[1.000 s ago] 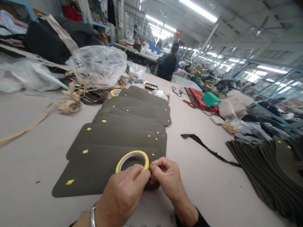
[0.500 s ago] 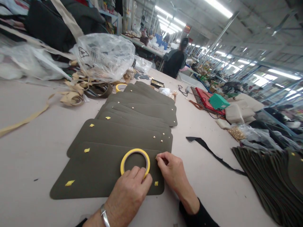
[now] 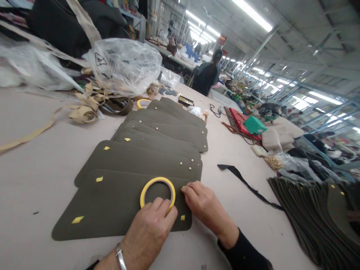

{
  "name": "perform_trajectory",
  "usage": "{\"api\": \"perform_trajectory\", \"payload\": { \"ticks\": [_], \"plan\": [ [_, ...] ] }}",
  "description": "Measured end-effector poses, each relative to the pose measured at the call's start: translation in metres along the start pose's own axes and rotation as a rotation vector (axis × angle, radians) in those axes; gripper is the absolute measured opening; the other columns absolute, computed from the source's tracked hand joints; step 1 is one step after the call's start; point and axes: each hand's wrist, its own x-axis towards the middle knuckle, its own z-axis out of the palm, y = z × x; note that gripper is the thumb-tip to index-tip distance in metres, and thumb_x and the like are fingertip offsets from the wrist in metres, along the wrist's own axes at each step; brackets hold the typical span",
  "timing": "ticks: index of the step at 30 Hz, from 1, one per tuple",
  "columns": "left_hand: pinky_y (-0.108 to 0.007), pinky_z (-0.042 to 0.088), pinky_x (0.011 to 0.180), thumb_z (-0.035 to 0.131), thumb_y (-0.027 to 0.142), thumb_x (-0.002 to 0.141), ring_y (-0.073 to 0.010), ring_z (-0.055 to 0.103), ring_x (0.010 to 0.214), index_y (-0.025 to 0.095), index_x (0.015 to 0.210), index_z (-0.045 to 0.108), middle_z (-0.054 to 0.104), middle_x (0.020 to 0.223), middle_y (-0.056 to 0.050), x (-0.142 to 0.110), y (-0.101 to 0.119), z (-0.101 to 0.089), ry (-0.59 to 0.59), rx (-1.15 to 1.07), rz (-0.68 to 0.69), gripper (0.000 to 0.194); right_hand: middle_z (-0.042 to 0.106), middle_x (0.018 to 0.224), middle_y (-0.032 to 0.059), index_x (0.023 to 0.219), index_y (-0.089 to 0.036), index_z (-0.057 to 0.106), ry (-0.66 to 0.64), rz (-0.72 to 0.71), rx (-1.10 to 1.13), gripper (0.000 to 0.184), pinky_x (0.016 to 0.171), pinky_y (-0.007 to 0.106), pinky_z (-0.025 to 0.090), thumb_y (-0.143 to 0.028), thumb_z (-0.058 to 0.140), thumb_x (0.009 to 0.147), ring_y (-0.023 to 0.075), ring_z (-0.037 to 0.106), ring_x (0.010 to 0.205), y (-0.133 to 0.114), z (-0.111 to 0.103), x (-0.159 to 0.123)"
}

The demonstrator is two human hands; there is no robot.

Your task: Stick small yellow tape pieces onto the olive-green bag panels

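Observation:
My left hand (image 3: 153, 227) grips the near edge of a roll of yellow tape (image 3: 143, 193), which lies over the nearest dark olive panel (image 3: 112, 206). At the panel's right side, the fingers of my right hand (image 3: 206, 204) are pinched together on a small piece of yellow tape (image 3: 183, 188), mostly hidden beneath them. Other bits of yellow tape stick to this panel: one scrap (image 3: 182, 217) near its lower right corner, two more on its left side. Behind it, overlapping olive panels (image 3: 146, 157) run away from me, some bearing small shiny metal studs (image 3: 181, 163).
A stack of olive panels (image 3: 306, 213) stands at the right, near a black strip (image 3: 247, 183). Clear plastic bags (image 3: 126, 67) and coiled beige strips (image 3: 84, 112) lie at the left. Farther back are a green box (image 3: 255, 124), a second tape roll (image 3: 144, 103) and a person (image 3: 205, 77).
My right fingertips have pressed closer together at the panel's edge, and yellow tape now shows beneath them. My left hand keeps hold of the roll. The view has shifted slightly.

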Motion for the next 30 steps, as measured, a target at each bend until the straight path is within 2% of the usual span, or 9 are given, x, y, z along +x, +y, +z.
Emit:
{"api": "perform_trajectory", "payload": {
  "ticks": [3,8,12,16,19,22,25,27,30],
  "plan": [
    [-0.031,0.047,0.066,0.056,0.011,0.087,-0.0196,0.055,0.078,0.019,0.084,0.057,0.061,0.087,-0.002,-0.001,0.0,0.0,0.038,-0.001,0.015,0.008,0.064,0.078,0.0067,0.084,-0.016,0.062,-0.096,0.107,-0.038,0.017,0.068,0.029,0.049,-0.006,0.05,0.089,0.0192,0.06,0.073,-0.008,0.002,0.012],
    [-0.032,0.05,0.065,0.053,0.006,0.085,-0.0207,0.057,0.078,0.019,0.083,0.057,0.062,0.085,-0.003,0.001,-0.001,-0.001,0.09,-0.02,0.013,0.014,0.071,0.073,0.0085,0.072,-0.016,0.068,-0.169,0.535,0.028,0.019,0.062,0.027,0.045,-0.008,0.054,0.081,0.0194,0.065,0.066,-0.015,0.005,0.036],
    [-0.033,0.053,0.068,0.047,0.006,0.088,-0.0193,0.06,0.077,0.02,0.09,0.059,0.065,0.087,-0.003,-0.002,-0.006,-0.007,0.24,-0.08,0.03,0.018,0.074,0.073,0.0096,0.069,-0.017,0.07,-0.147,0.654,0.09,0.018,0.06,0.026,0.042,-0.009,0.055,0.075,0.0208,0.068,0.068,-0.016,0.0,0.042],
    [-0.027,0.055,0.078,0.042,0.012,0.095,-0.0154,0.065,0.086,0.021,0.113,0.057,0.069,0.099,-0.003,-0.009,-0.018,-0.023,0.497,-0.242,0.109,0.025,0.072,0.068,0.0064,0.064,-0.019,0.068,-0.193,0.558,0.191,0.022,0.055,0.024,0.038,-0.009,0.053,0.075,0.0177,0.066,0.062,-0.028,-0.012,0.027],
    [-0.02,0.055,0.079,0.043,0.021,0.097,-0.012,0.068,0.091,0.022,0.134,0.044,0.07,0.106,-0.002,-0.017,-0.025,-0.034,0.546,-0.3,0.088,0.037,0.07,0.063,0.0044,0.062,-0.02,0.067,-0.223,0.484,0.29,0.021,0.054,0.024,0.039,-0.01,0.055,0.077,0.0166,0.064,0.059,-0.043,-0.02,0.009],
    [-0.02,0.055,0.081,0.041,0.029,0.099,-0.0122,0.069,0.096,0.022,0.143,0.031,0.069,0.117,-0.004,-0.024,-0.026,-0.038,0.52,-0.293,0.007,0.046,0.07,0.074,0.0038,0.083,-0.019,0.07,0.031,0.463,0.449,0.016,0.061,0.024,0.046,-0.013,0.055,0.084,0.0151,0.063,0.065,-0.058,-0.024,-0.001],
    [-0.019,0.055,0.082,0.038,0.032,0.099,-0.0119,0.069,0.098,0.022,0.142,0.032,0.068,0.12,-0.004,-0.029,-0.022,-0.036,0.483,-0.291,-0.013,0.044,0.07,0.09,0.0054,0.103,-0.02,0.065,0.281,0.309,0.603,0.02,0.071,0.026,0.051,-0.013,0.053,0.087,0.015,0.063,0.077,-0.067,-0.028,-0.001],
    [-0.019,0.056,0.078,0.037,0.032,0.1,-0.0124,0.07,0.094,0.02,0.14,0.034,0.069,0.116,-0.005,-0.031,-0.02,-0.033,0.472,-0.278,-0.011,0.042,0.069,0.096,0.0068,0.106,-0.02,0.063,0.328,0.172,0.59,0.023,0.076,0.028,0.052,-0.011,0.053,0.088,0.0167,0.063,0.085,-0.071,-0.03,0.003],
    [-0.021,0.057,0.071,0.035,0.033,0.1,-0.0143,0.071,0.087,0.018,0.133,0.04,0.072,0.107,-0.006,-0.033,-0.016,-0.031,0.484,-0.244,-0.005,0.037,0.069,0.095,0.0072,0.104,-0.019,0.063,0.305,0.056,0.515,0.022,0.078,0.029,0.053,-0.009,0.051,0.089,0.0172,0.062,0.086,-0.072,-0.031,0.006]
  ]
}}
